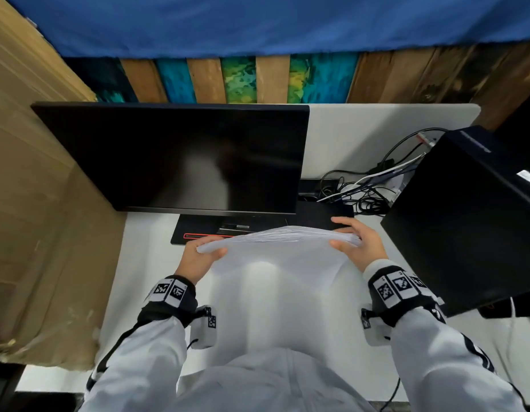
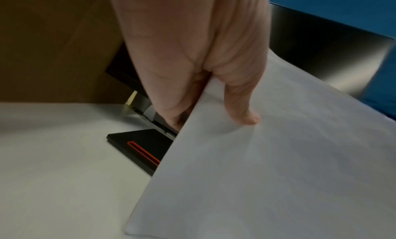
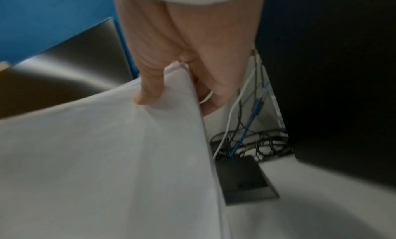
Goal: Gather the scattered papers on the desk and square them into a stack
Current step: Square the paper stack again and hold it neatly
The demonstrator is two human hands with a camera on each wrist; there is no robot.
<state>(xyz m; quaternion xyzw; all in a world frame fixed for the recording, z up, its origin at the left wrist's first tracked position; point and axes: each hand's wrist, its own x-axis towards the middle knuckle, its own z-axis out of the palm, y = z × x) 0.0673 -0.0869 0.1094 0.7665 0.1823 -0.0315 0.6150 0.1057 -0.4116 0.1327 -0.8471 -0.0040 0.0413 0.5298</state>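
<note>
Papers: the papers point(image 1: 275, 263) are gathered into one sheaf, held upright between both hands above the desk point(image 1: 145, 233), in front of the monitor point(image 1: 174, 156); the lower edge is hidden in the head view, so whether it touches the desk cannot be told.
Left grip: the left hand point(image 1: 198, 257) pinches the sheaf's left edge, thumb on the near face, fingers point(image 2: 171, 114) curled behind.
Right grip: the right hand point(image 1: 359, 242) clamps the right edge the same way, thumb in front, fingers behind.
Top edge: the sheet edges there look fanned and uneven, so squaring seems unfinished.
Handling: light, thin and floppy; the near face bows between the hands. Sheets probably slide on one another, so a loose hold lets them settle and a tight one locks the misalignment in.
Where to hold: likely the two side edges near the top, as now.
Nearby: the monitor base point(image 2: 139, 146) and cables point(image 1: 359, 188) lie just behind.
</note>
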